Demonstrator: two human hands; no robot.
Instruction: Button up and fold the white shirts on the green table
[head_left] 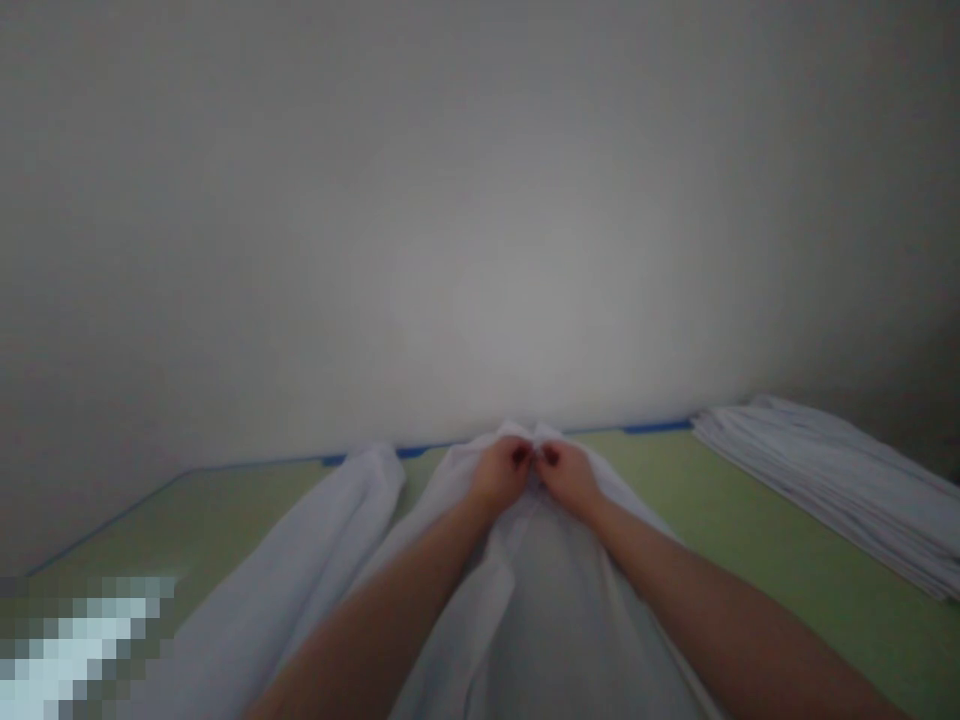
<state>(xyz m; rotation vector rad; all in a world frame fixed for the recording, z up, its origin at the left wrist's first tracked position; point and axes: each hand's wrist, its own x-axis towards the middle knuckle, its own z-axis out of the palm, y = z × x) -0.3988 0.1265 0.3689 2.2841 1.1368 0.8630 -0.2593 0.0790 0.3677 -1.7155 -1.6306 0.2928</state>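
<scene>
A white garment lies spread over the green table, reaching from the near edge toward the wall. What looks like its sleeve stretches out on the left. At the far end of the cloth, my left hand and my right hand are almost touching, fingers closed in a pinch on the fabric. Exactly which part sits between the fingertips is too small and dim to make out. Both forearms reach over the garment.
The green tabletop has a blue edge and stands against a plain grey wall. On the right lies a stack of folded white cloths. A pixelated patch covers the lower left corner.
</scene>
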